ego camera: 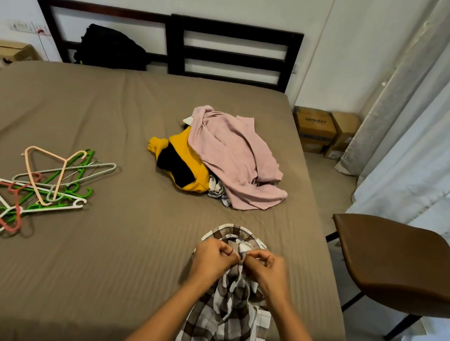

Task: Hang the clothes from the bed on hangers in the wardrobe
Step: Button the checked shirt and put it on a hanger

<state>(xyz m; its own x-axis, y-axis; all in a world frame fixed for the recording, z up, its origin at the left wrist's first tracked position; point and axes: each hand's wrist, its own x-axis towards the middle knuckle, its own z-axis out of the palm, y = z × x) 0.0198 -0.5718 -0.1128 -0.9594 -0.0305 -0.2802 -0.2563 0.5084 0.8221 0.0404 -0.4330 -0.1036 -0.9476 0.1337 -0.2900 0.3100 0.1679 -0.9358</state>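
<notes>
Left hand (210, 257) and right hand (264, 267) both curled tight, pinching the front of a brown-and-white plaid shirt (225, 319) just below its collar, knuckles close together, almost touching. Shirt hangs down from the hands between the forearms, lower part bunched on the bed (111, 270) near its front edge. Beyond the hands, a bit right: clothes pile (220, 157), with a pink garment (235, 154) on top and a yellow one (186, 164) with a black patch under it. Far left of the left hand: heap of plastic hangers (33, 189), green, white, pink, grey, tangled. Right of the right hand, off the bed: brown chair (399, 262). Farther back, black bag (110, 47) against the headboard (231, 52).
</notes>
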